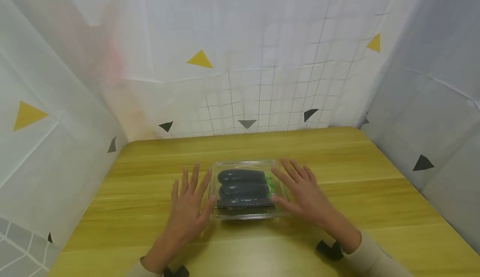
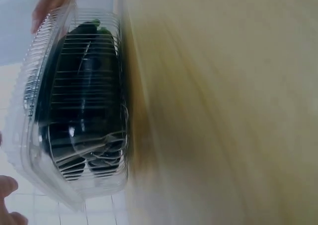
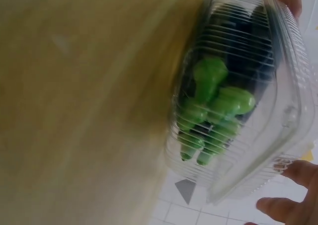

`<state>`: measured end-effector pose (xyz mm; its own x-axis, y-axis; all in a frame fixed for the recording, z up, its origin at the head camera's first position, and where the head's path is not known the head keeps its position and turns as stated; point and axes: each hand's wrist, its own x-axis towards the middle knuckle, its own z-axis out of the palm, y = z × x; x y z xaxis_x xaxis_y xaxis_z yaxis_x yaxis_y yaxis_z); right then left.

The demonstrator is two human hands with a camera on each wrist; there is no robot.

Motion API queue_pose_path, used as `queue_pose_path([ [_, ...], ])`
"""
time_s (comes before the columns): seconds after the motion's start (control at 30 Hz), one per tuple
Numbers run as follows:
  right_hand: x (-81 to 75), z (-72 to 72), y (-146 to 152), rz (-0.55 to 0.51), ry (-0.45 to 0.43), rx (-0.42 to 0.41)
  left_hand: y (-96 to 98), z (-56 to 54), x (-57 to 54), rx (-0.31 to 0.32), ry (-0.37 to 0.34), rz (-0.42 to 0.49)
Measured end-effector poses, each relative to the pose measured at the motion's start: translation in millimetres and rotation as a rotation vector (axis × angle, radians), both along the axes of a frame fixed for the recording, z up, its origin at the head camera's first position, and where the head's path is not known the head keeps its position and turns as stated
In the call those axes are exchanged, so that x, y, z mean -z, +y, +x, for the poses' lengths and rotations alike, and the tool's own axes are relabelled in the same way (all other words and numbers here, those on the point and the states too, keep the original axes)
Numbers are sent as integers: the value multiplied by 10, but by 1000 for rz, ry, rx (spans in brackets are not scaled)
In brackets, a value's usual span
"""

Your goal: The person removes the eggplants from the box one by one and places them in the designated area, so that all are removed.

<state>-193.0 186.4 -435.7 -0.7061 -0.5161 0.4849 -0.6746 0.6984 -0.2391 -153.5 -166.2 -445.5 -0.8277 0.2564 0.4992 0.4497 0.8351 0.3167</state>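
A clear plastic clamshell box (image 1: 243, 214) lies on the table with its lid down. Through its ribbed walls I see several dark eggplants (image 1: 241, 189) with green stem ends, which point right in the head view. My left hand (image 1: 189, 208) is spread at the box's left side, fingers straight and thumb by the edge. On the other side, my right hand (image 1: 305, 193) has its fingers extended and overlaps the right edge. In the right wrist view its fingers (image 3: 280, 207) are beside the lid's corner; whether they touch it I cannot tell.
The wood-grain table (image 1: 150, 164) extends around the box on all sides. White sheets (image 1: 243, 39) with yellow and dark triangles enclose it at the back and both sides. A black strap piece (image 1: 330, 250) shows under the right wrist.
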Motion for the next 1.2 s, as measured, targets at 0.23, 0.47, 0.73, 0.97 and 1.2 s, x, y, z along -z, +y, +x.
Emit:
queue_pose_path([
  [0.23,82,26,-7,23,-41,-44,34,53,42,44,-85,31],
  [0.47,89,35,-28,59,-46,-60,37,66,79,86,-107,39],
  [0.73,85,51,-21,65,-113,-64,35,61,77,102,-209,1],
  [0.97,122,52,-1,58,-127,-65,20,66,77,138,-253,1],
  [1.2,145,40,21,22,-155,-88,9,44,97,151,-288,7],
])
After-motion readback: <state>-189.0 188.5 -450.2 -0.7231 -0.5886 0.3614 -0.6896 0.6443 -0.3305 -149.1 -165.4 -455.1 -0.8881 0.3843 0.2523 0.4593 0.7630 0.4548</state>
